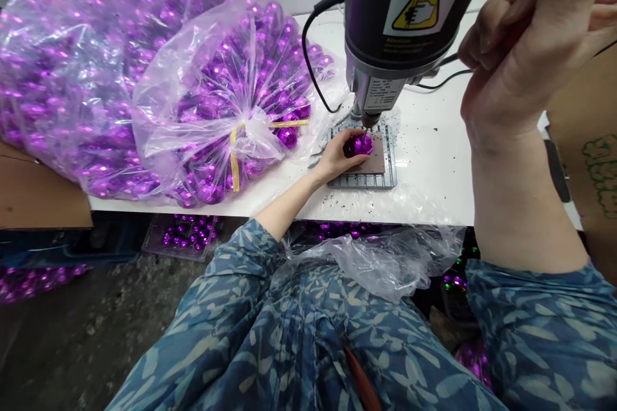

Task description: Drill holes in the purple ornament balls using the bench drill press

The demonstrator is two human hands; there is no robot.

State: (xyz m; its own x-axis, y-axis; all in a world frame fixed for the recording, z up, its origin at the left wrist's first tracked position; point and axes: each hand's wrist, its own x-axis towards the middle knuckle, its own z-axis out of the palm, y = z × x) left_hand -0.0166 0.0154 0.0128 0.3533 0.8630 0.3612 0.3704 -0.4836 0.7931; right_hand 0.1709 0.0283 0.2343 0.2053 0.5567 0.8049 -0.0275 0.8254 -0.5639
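Note:
My left hand (337,155) holds a shiny purple faceted ball (362,144) between thumb and fingers. The ball sits on a brown board (376,160) on the slotted metal base (391,173) of a drill press (400,19). Right above the ball is the drill bit (365,130), its tip at or very near the top; I cannot tell whether it has gone in. At the upper right, my right hand (530,45) is wrapped round the drill press handle, mostly hidden by the fingers, with a bit of red showing.
A tied clear bag of purple balls (226,90) fills the table's left side. Dark specks lie on the white table (429,160). Plastic film (376,257) hangs over the front edge. Cardboard boxes (585,109) flank the table; below is a tray of purple balls (186,234).

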